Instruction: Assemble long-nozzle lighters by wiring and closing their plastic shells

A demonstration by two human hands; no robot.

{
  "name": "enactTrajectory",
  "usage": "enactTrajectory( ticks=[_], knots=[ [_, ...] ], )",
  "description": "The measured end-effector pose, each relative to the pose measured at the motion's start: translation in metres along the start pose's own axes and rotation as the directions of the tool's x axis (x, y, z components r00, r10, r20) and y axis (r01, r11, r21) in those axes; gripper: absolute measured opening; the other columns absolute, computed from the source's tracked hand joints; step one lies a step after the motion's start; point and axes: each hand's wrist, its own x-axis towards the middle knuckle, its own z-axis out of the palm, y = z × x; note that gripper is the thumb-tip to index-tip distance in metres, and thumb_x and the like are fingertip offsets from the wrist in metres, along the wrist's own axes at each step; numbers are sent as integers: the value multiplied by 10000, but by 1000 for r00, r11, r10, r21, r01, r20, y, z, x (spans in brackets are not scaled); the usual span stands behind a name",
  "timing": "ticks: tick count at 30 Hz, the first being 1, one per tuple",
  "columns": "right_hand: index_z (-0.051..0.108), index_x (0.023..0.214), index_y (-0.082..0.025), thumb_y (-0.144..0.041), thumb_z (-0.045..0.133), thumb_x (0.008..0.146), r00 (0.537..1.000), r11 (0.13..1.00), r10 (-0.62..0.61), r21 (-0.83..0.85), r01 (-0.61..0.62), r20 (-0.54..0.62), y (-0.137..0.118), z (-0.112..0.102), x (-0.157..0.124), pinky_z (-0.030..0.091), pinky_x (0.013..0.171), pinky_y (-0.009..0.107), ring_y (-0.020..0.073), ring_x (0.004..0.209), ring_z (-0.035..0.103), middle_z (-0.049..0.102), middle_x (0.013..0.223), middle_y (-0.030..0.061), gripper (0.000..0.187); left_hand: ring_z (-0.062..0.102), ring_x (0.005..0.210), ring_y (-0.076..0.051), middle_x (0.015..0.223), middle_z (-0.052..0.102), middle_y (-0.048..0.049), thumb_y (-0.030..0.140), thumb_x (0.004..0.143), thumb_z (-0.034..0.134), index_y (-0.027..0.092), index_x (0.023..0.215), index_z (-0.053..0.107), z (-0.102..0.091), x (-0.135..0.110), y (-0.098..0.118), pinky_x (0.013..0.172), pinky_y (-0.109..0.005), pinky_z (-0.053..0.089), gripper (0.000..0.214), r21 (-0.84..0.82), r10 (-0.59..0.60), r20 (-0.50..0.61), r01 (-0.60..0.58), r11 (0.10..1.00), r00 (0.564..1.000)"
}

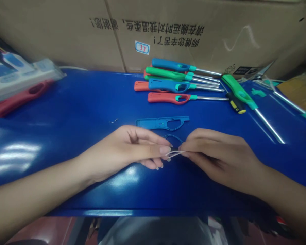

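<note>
Pale wire (174, 153) is pinched between left hand (124, 151) and right hand (216, 160); blue lighter shell (162, 123) lies open, assembled lighters (180, 81) are ranked near the surface (91, 98) far edge.

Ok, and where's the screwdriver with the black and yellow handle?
In the head view, the black-and-yellow screwdriver lies at right on the blue table, just beside the big green lighter.

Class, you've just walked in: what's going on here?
A person's left hand and right hand pinch a thin white wire between them, above a blue table. An open blue lighter shell lies just beyond, and long lighters lie further back.
</note>
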Motion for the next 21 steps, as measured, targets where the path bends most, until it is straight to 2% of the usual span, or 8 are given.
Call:
enactTrajectory(
  ticks=[4,6,8,10,13,15,16,21],
  knots=[
    [714,1145,-250,-170,623,1027,1000,1000,12,-18,-12,-25,-1,0,0,528,708,243,129,828,705,735,986,18,168,772,596,-124,759,832,-35,136,809,872,231,923,870,0,1,0,584,-124,644,148,20,37,-19,-37,999,999],
    [684,1207,-264,-175,656,993,997,997,75,3,-75,-25,-1,0,1,546,705,255,135,788,693,728,967,5,234,769,587,-118,731,825,-15,116,816,855,235,919,868,-1,1,0,581,-115,636,158,87,107,-46,-102,991,993],
    [643,1232,-275,-166,674,954,982,981,188,61,-186,-22,-1,0,0,557,671,261,138,747,685,718,962,-5,301,774,603,-118,723,822,3,119,822,841,239,935,866,-1,0,0,585,-113,629,167,215,207,-74,-187,959,976],
    [622,1157,-266,-160,669,935,954,943,298,163,-291,-23,0,0,-1,570,650,266,149,762,705,711,978,4,250,787,651,-127,784,837,6,164,830,842,240,961,865,-2,-1,0,601,-124,627,153,403,351,-99,-285,870,931],
    [616,1000,-238,-176,682,931,936,908,350,263,-325,-51,2,-1,0,586,659,266,174,860,737,713,1017,32,115,801,770,-153,941,854,-9,254,869,831,238,1004,863,-5,-3,-1,652,-167,623,140,676,571,-29,-404,616,821],
    [644,951,-222,-192,707,934,955,934,283,250,-255,-84,4,-2,2,580,659,253,161,871,735,726,1044,42,73,793,804,-148,981,852,-12,276,906,805,227,1025,858,-8,-3,-2,686,-177,609,139,762,650,64,-457,458,757],
    [662,943,-215,-193,717,939,967,951,238,226,-213,-93,4,-3,3,576,672,248,152,868,732,735,1047,43,59,787,812,-137,982,849,-11,271,920,793,218,1030,853,-9,-3,-1,706,-171,600,136,780,669,100,-475,407,737],
    [718,991,-200,-161,703,977,995,994,82,83,-77,-63,7,-7,5,552,765,247,137,885,724,760,982,26,44,767,881,-107,1008,835,-9,222,955,758,193,1048,832,-12,-2,0,805,-144,571,122,810,721,180,-517,278,669]
  ],
)
